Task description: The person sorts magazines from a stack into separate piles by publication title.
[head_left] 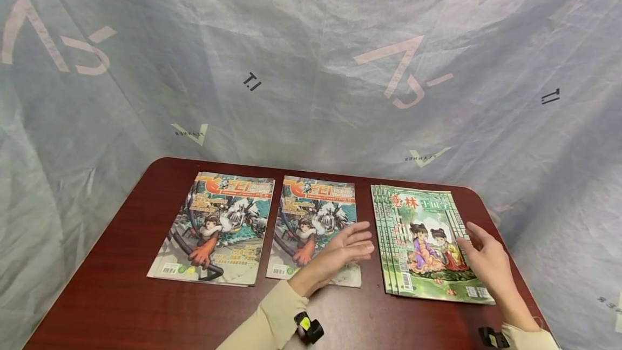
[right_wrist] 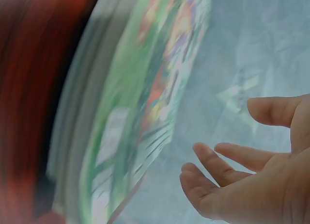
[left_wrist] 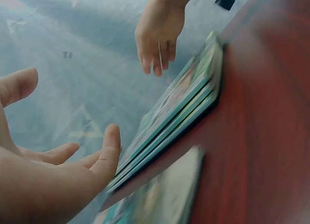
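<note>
On the right of the table lies a fanned stack of green magazines (head_left: 427,253), its left edges stepped. My right hand (head_left: 488,261) hovers by the stack's right edge, fingers spread and loosely bent, holding nothing. Between this stack and the middle magazine (head_left: 303,220) is my left hand (head_left: 340,253), palm turned toward the green stack and fingers extended. The left wrist view shows the left hand (left_wrist: 63,170) apart from the layered magazine edges (left_wrist: 169,132). In the right wrist view, a gap separates the right hand (right_wrist: 252,175) from the green cover (right_wrist: 121,107).
Another magazine pile (head_left: 218,226) with the same cover as the middle one lies at the left. All rest on a dark red wooden table (head_left: 112,285) with rounded corners. A grey printed cloth (head_left: 311,96) hangs behind and around it.
</note>
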A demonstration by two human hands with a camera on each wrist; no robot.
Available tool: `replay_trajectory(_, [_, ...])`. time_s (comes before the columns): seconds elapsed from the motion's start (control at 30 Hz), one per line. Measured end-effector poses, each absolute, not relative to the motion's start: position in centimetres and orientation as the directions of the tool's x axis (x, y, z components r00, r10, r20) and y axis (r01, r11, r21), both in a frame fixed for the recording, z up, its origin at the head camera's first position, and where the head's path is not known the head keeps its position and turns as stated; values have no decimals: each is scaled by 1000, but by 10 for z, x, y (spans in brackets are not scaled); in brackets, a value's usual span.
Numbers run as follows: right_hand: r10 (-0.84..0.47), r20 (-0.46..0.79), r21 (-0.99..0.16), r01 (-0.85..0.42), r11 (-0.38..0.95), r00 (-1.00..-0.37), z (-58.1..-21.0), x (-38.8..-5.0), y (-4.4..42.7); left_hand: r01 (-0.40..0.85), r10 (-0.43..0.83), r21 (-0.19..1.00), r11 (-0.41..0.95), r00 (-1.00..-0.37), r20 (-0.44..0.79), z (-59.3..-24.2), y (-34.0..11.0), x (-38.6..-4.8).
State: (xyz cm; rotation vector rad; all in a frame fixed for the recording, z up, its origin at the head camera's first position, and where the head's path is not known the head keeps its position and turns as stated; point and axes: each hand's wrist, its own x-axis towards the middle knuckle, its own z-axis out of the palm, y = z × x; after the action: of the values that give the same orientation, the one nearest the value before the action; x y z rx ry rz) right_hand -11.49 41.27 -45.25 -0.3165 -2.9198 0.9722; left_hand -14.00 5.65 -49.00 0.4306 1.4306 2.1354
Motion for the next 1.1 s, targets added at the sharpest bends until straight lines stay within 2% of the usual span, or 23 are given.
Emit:
replay_trajectory(0.17, [200, 76, -596, 116, 795, -977, -450, -116, 385, -199, 553, 940, -276, -833, -15, -486, 28, -148])
replay_trajectory(0.3, [170, 120, -655, 50, 754, -978, -451, -115, 360, -186, 518, 951, -246, -855, -33, -482, 9, -152])
replay_trajectory(0.53, [116, 106, -807, -17, 590, -988, -452, -118, 317, -148, 415, 974, -173, -908, -64, -471, -22, -157])
replay_trajectory(0.8, [63, 123, -859, -74, 507, -990, -443, -124, 278, -46, 246, 993, -111, -969, -18, -460, -56, -165])
replay_trajectory(1.1, [1, 91, -897, -81, 435, -996, -443, -132, 246, -78, 187, 994, -82, -980, -62, -452, -87, -176])
